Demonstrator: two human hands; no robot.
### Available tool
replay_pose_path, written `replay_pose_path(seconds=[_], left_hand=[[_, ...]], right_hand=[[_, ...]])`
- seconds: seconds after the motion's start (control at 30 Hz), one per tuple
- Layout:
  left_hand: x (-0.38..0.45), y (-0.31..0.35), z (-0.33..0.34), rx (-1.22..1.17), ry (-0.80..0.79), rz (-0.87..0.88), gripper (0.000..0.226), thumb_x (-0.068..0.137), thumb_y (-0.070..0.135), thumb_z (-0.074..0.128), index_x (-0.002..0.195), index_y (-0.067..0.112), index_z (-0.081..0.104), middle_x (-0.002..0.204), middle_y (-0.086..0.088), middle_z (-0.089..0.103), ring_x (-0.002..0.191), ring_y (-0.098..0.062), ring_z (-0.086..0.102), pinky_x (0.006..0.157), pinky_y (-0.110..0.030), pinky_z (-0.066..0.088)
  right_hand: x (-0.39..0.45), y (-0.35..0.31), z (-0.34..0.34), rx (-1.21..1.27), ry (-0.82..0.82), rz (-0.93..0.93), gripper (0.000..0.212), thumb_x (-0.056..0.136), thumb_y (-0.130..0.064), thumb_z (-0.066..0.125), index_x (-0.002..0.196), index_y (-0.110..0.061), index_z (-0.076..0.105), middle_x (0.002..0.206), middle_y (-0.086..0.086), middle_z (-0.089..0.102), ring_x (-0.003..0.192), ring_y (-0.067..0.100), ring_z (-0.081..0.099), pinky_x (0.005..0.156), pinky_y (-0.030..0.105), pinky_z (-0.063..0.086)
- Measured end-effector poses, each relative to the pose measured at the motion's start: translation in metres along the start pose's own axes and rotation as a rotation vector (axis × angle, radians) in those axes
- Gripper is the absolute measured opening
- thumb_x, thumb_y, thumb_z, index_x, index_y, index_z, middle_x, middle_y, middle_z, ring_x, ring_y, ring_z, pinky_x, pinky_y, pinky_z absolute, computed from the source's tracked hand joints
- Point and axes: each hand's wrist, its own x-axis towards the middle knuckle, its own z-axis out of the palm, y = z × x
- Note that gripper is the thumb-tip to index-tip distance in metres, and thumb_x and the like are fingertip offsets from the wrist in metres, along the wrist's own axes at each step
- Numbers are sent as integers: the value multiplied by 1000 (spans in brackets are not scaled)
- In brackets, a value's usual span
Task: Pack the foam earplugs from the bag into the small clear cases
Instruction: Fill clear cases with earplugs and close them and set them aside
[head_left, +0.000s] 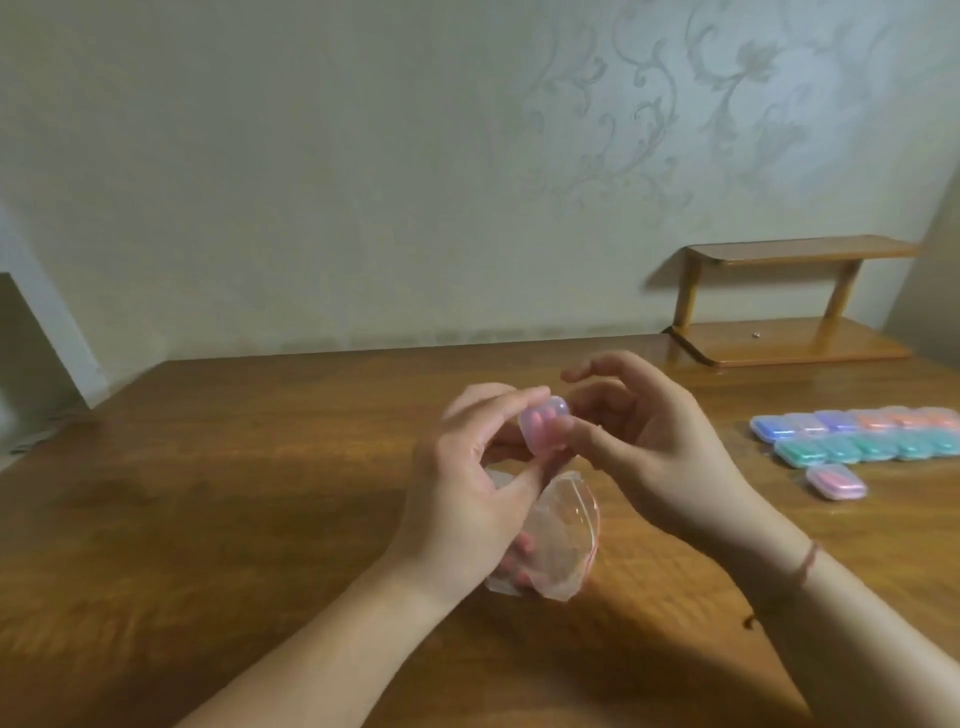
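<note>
A small clear case (545, 426) with pink earplugs inside is held up above the table between both hands. My left hand (467, 483) pinches its left side with thumb and fingers. My right hand (644, 447) pinches its right side with the thumb, the other fingers curled above it. Below the hands a clear plastic bag (563, 535) lies crumpled on the wooden table (234, 493), with a few pink earplugs showing through it.
At the right stand two rows of filled cases (857, 434), blue and orange behind, green in front. One pink case (836, 482) lies alone nearer me. A small wooden shelf (789, 301) stands at the back right against the wall.
</note>
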Motion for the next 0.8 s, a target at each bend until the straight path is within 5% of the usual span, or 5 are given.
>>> replay_pose_path(seconds=[0.1,0.23,0.4,0.57,0.8], left_hand=[[14,20,30,-53,-42,-48,49,80,23,78,126,21,63,113,7,67,102,-10,67,84,-29,59],[25,41,96,-164,-136,-169,57,82,19,78,131,30,52,109,11,62,95,-6,66,82,-25,58],[22,50,179,113,-410,-87,29,89,29,68,117,25,63,122,12,50,106,-9,55,90,-30,52],[26,46,236,252,-511,-65,29,90,32,66,117,23,64,128,8,48,112,-16,54,79,-29,52],[28,36,262,253,-494,-91,28,90,21,70,118,19,66,121,4,55,108,-14,57,80,-23,55]], right_hand=[[6,-2,-54,56,-75,0,26,79,-14,71,101,-5,60,89,12,72,79,28,71,72,35,59],[-5,20,-126,168,157,65,16,79,-9,67,93,-12,63,80,7,68,72,23,65,69,31,56],[-46,73,-211,-239,382,386,11,87,-10,69,86,-20,64,89,14,72,67,22,59,61,32,47],[-61,102,-222,-515,367,655,20,79,-26,79,93,-22,65,93,2,69,82,17,62,61,26,45],[-55,107,-217,-679,343,692,21,84,-28,74,103,-23,67,96,-3,62,86,12,57,62,21,41]])
